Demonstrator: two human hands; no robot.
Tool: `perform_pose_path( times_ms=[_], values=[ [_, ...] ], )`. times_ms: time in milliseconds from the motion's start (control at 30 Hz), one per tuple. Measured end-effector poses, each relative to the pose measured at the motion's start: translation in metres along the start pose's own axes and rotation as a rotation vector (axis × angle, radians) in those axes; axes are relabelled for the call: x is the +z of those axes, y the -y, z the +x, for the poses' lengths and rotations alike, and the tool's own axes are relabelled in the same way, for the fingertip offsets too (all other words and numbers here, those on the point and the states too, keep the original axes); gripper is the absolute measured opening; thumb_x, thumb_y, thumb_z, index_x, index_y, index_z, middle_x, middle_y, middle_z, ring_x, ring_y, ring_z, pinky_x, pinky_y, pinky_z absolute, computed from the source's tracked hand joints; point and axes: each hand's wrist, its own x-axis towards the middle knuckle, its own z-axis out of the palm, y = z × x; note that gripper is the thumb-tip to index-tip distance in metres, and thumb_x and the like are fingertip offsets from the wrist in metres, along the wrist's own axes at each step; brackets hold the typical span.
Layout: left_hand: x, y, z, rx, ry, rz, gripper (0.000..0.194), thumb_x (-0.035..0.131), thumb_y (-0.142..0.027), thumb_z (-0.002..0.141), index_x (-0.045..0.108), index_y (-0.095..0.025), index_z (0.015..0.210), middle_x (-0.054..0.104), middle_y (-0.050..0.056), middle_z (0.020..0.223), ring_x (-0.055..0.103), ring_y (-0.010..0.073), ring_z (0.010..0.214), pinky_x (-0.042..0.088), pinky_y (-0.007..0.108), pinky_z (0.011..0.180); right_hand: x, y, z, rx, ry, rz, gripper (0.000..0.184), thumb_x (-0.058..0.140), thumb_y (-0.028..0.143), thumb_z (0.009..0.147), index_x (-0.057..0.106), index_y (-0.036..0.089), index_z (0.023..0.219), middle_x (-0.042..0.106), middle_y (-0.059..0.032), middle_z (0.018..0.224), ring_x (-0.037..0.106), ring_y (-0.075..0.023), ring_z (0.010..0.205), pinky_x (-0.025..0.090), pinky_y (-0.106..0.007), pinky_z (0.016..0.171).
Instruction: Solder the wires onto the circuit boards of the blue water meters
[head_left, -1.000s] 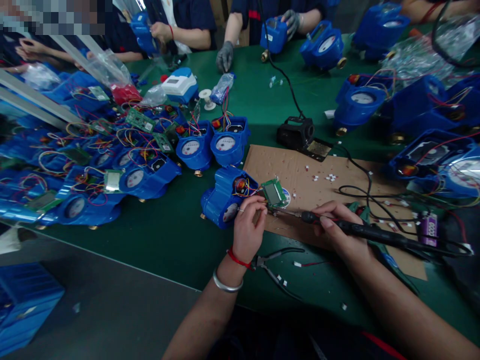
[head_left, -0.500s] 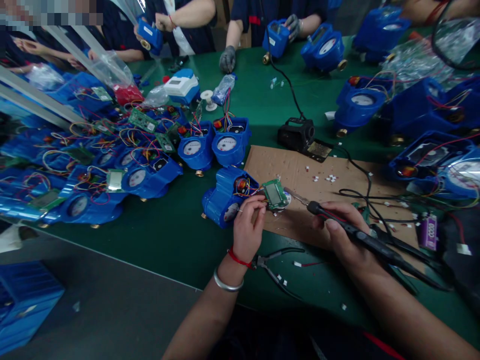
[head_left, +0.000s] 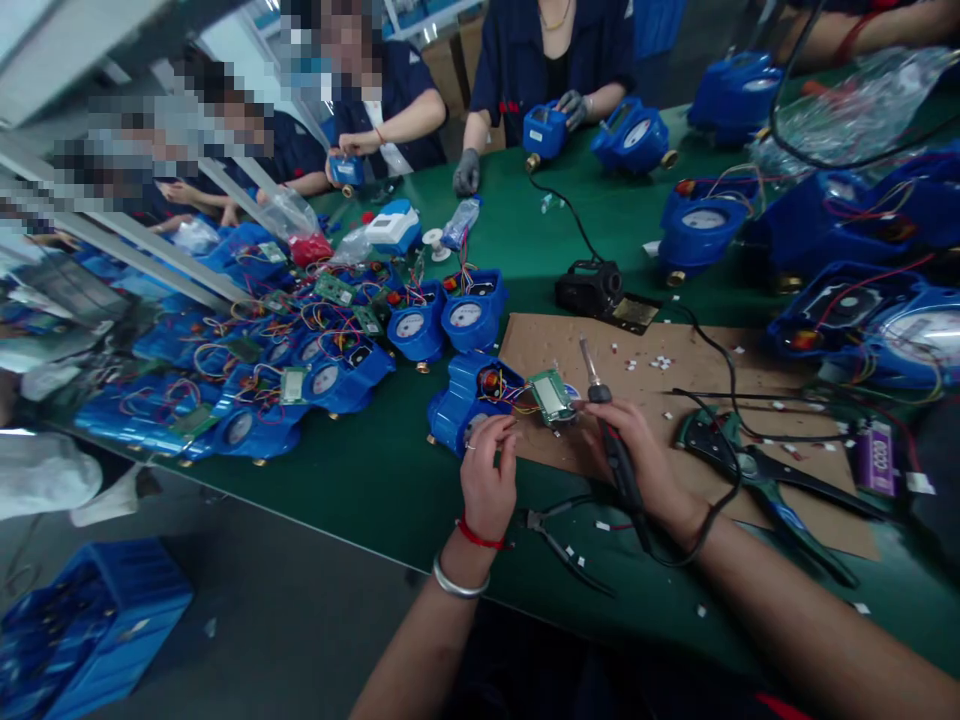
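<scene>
My right hand [head_left: 637,455] is closed around a soldering iron [head_left: 619,465], its metal tip pointing up and away. My right fingertips are by the edge of a green circuit board [head_left: 553,396] with a grey display. Coloured wires run from this board to a blue water meter [head_left: 461,400] on its left. Just in front of the meter, my left hand [head_left: 489,475] has its fingers curled and the thumb close to them. Whatever lies between those fingertips is too small to make out. Pliers [head_left: 559,545] lie below the board.
Cardboard [head_left: 637,385] with small white connectors covers part of the green table [head_left: 360,460]. A black soldering stand [head_left: 592,288] stands behind. Cutters [head_left: 757,465] and a purple battery [head_left: 876,458] lie right. Wired meters [head_left: 247,430] crowd the left; a co-worker's gloved hand [head_left: 466,172] rests across.
The soldering iron has swung from pointing left at the board to upright, and my right fingers have come close to the board. My left hand has drawn back from it. The view has shifted.
</scene>
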Motion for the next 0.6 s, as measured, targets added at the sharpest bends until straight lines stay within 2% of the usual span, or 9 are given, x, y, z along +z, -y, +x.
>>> perform_pose_path(
  times_ms=[100,200,267,367,600],
  values=[
    [-0.005,0.0,-0.006,-0.116,0.02,-0.044,0.019,0.044,-0.023,0.093,0.057,-0.02,0.106,0.066,0.004,0.093,0.064,0.0129,0.073,0.051,0.029,0.074,0.001,-0.003,-0.002,-0.006,0.001,0.013,0.05,0.052,0.014,0.084,0.041,0.029,0.131,0.052,-0.0092,0.121,0.053,-0.0239,0.114,0.047,-0.043,0.093],
    [-0.006,0.001,-0.008,-0.186,-0.011,-0.12,0.015,0.044,-0.026,0.093,0.055,-0.019,0.099,0.065,0.004,0.093,0.063,0.0113,0.065,0.051,0.026,0.064,0.001,-0.004,-0.002,-0.005,-0.013,0.01,0.049,0.052,0.016,0.084,0.043,0.028,0.13,0.052,-0.0096,0.121,0.054,-0.0244,0.112,0.048,-0.043,0.092],
    [-0.005,0.003,-0.009,-0.19,-0.02,-0.135,0.013,0.044,-0.027,0.093,0.053,-0.019,0.097,0.063,0.004,0.091,0.062,0.0113,0.066,0.051,0.025,0.065,0.0,-0.003,-0.002,-0.004,-0.015,0.022,0.049,0.052,0.016,0.084,0.043,0.028,0.131,0.052,-0.0096,0.119,0.054,-0.0243,0.11,0.048,-0.044,0.092],
    [-0.002,0.005,-0.009,-0.161,-0.024,-0.043,0.012,0.048,-0.027,0.091,0.054,-0.019,0.096,0.06,0.002,0.08,0.06,0.0126,0.067,0.049,0.026,0.065,-0.001,-0.001,-0.003,-0.007,-0.009,0.045,0.051,0.051,0.015,0.084,0.042,0.028,0.133,0.052,-0.0099,0.119,0.054,-0.0245,0.11,0.048,-0.044,0.092],
    [0.003,0.01,-0.013,-0.104,0.051,0.108,0.03,0.048,-0.026,0.089,0.052,-0.021,0.119,0.054,0.001,0.068,0.055,0.016,0.06,0.046,0.03,0.056,0.0,-0.005,-0.005,-0.008,0.021,0.046,0.055,0.051,0.015,0.084,0.039,0.032,0.135,0.052,-0.0104,0.119,0.056,-0.028,0.108,0.05,-0.044,0.088]
  ],
)
